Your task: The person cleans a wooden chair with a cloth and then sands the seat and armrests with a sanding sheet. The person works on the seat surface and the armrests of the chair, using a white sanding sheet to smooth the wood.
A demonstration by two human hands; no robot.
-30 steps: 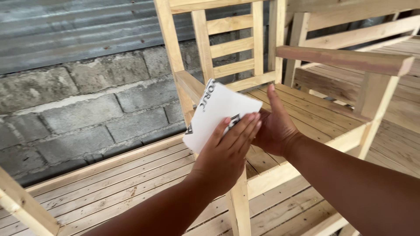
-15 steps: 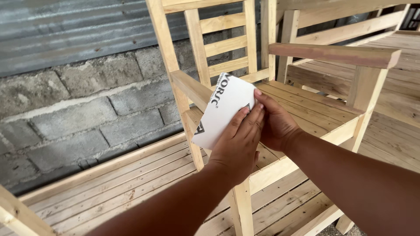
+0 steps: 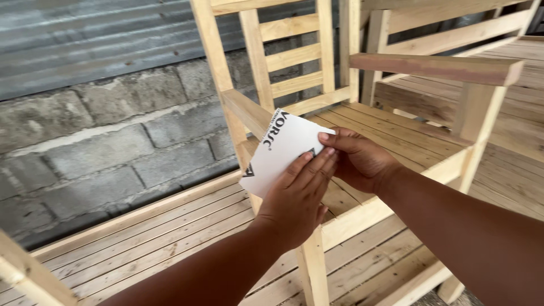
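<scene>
Two hands grip white sheet (image 3: 281, 152): left hand (image 3: 297, 195), right hand (image 3: 357, 161) (long axis tilted up-right), against chair (image 3: 249, 110).

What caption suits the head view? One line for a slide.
Both hands, left hand and right hand, hold a white sheet against a wooden chair.

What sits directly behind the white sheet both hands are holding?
Behind the white sheet runs the wooden chair's armrest; its front end and post top are covered. The left hand and right hand grip the sheet's right side.
</scene>
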